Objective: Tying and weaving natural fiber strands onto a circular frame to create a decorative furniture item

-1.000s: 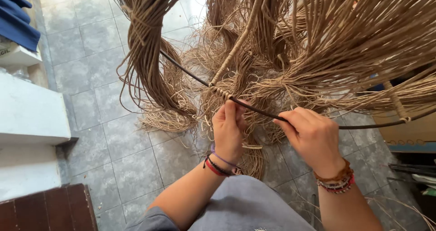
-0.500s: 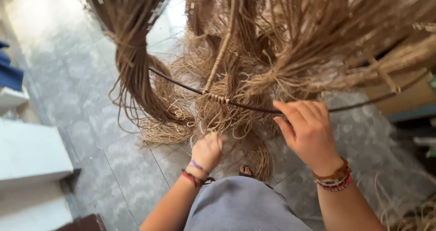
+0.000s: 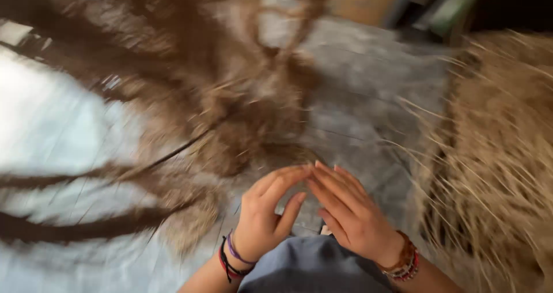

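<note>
Setting was a craft workshop for straw or fibre work. Hanging bundles of dry brown fibre [image 3: 219,97] filled the view; a loose straw heap [image 3: 495,155] stood at right; grey tiled floor [image 3: 368,97] lay underfoot.

Left hand [image 3: 262,221], right hand [image 3: 351,215]: fingers extended, fingertips meeting, holding nothing.

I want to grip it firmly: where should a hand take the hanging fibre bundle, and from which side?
Probably at the lower tuft just above the fingertips of the left hand and right hand. There the fibre bundle looks narrow and hangs down, so coming from below seems best. Blur hides finer detail.
</note>
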